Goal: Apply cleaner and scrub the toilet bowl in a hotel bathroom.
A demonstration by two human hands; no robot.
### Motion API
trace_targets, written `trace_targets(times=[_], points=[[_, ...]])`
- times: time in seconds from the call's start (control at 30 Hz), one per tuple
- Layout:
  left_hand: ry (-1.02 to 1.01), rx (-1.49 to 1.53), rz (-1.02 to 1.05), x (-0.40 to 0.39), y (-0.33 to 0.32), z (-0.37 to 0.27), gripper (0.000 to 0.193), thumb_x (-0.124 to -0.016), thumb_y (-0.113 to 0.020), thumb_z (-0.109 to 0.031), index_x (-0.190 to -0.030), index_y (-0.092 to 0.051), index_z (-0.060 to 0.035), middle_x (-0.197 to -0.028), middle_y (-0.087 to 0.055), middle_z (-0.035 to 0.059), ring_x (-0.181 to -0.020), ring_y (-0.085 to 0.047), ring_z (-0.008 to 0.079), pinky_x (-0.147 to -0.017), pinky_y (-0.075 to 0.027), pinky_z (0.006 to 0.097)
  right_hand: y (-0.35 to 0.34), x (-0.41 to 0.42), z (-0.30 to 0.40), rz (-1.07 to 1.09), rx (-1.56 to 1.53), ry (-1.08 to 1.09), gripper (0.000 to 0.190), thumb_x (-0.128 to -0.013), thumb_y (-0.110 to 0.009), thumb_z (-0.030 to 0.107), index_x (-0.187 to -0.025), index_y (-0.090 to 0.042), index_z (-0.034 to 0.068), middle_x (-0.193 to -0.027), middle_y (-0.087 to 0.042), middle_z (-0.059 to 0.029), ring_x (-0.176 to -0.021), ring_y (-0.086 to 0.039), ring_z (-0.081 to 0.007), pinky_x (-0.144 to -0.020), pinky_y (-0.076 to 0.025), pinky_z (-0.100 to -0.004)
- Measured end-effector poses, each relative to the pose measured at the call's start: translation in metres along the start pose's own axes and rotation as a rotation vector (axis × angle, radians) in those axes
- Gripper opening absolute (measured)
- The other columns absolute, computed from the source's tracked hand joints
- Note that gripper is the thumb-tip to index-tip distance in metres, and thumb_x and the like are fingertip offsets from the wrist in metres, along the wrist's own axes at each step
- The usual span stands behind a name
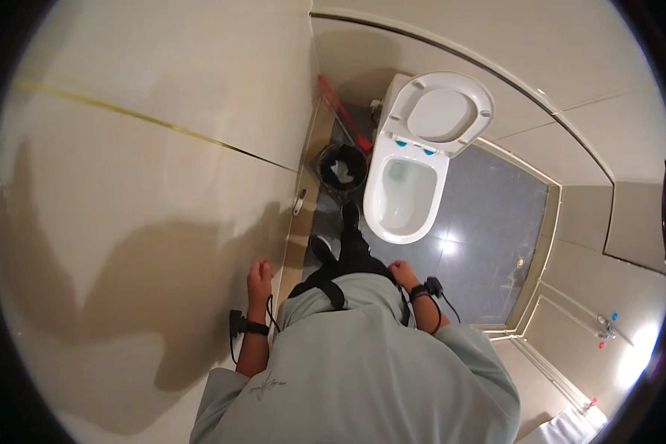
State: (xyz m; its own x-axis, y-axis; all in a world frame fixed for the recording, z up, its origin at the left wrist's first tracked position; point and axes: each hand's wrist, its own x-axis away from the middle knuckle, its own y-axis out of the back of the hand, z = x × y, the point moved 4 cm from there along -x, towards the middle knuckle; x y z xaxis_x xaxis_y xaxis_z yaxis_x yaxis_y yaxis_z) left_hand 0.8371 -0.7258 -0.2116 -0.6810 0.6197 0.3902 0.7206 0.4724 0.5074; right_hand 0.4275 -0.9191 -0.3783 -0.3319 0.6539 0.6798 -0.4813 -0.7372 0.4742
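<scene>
My left hand (260, 276) hangs beside the tiled wall on the left, its fingers curled together and nothing visible in them. Next to my right hip, my right hand (404, 273) is loosely curled, also with no object in sight. Both wrists wear black straps with small devices and cables. Ahead of me stands a white toilet (406, 194). Its lid and seat (443, 108) are raised, and some water shows in the bowl. To the left of the toilet, a black waste bin (342, 168) holds a dark liner and crumpled white paper.
A red long-handled tool (344, 114) leans in the corner behind the bin. Grey floor tiles (491, 222) extend right of the toilet to a raised edge, with a floor drain (520, 262) there. Water valves (606, 327) sit on the right wall. A door stop-like fitting (299, 202) is low at left.
</scene>
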Motion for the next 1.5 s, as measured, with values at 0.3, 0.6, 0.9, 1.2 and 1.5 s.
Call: trace_targets(times=[0.3, 0.6, 0.9, 1.2, 1.5], points=[[-0.684, -0.701, -0.579, 0.005, 0.099, -0.306, 0.021, -0.092, -0.048, -0.010, -0.107, -0.059, 0.0002, -0.104, -0.059, 0.0145, -0.092, -0.058, 0.0288, -0.083, -0.046, 0.0392, -0.004, -0.195, 0.132, 0.134, 0.270, 0.209, 0.026, -0.081, -0.053, 0.024, -0.077, -0.066, 0.001, -0.084, -0.065, -0.0225, -0.083, -0.063, -0.0383, -0.071, -0.052, -0.0472], [-0.675, -1.640, -1.005, -0.051, 0.107, -0.335, 0.028, -0.097, -0.046, -0.019, -0.116, -0.061, -0.0050, -0.121, -0.058, 0.0142, -0.110, -0.055, 0.0304, -0.094, -0.035, 0.0467, -0.017, -0.421, 0.276, 0.027, 0.271, 0.303, 0.024, -0.086, -0.053, 0.022, -0.081, -0.062, 0.000, -0.085, -0.063, -0.0188, -0.079, -0.062, -0.0350, -0.069, -0.053, -0.0460], [-0.623, -1.807, -1.161, -0.165, 0.058, -0.294, 0.033, -0.094, -0.050, -0.036, -0.105, -0.054, -0.0053, -0.109, -0.054, 0.0137, -0.095, -0.055, 0.0276, -0.084, -0.040, 0.0561, -0.065, -0.673, 0.283, -0.026, 0.737, 0.516, 0.021, -0.080, -0.056, 0.018, -0.075, -0.065, 0.000, -0.083, -0.064, -0.0215, -0.081, -0.062, -0.0373, -0.073, -0.051, -0.0478], [-0.724, -1.836, -1.041, -0.263, 0.035, -0.233, 0.030, -0.094, -0.049, -0.034, -0.103, -0.054, -0.0054, -0.107, -0.054, 0.0136, -0.092, -0.054, 0.0277, -0.082, -0.042, 0.0527, -0.076, -0.808, 0.319, -0.331, 0.114, 0.219, 0.041, -0.076, -0.061, 0.022, -0.108, -0.059, -0.003, -0.119, -0.054, -0.0254, -0.101, -0.058, -0.0394, -0.089, -0.047, -0.0451], [-0.773, -1.810, -1.064, -0.276, 0.053, -0.214, 0.028, -0.094, -0.048, -0.032, -0.102, -0.055, -0.0054, -0.105, -0.055, 0.0134, -0.089, -0.054, 0.0277, -0.080, -0.044, 0.0493, -0.101, -0.860, 0.296, -0.295, 0.279, 0.333, 0.022, -0.080, -0.054, 0.018, -0.091, -0.065, 0.003, -0.079, -0.066, -0.0179, -0.078, -0.063, -0.0336, -0.072, -0.047, -0.0424]])
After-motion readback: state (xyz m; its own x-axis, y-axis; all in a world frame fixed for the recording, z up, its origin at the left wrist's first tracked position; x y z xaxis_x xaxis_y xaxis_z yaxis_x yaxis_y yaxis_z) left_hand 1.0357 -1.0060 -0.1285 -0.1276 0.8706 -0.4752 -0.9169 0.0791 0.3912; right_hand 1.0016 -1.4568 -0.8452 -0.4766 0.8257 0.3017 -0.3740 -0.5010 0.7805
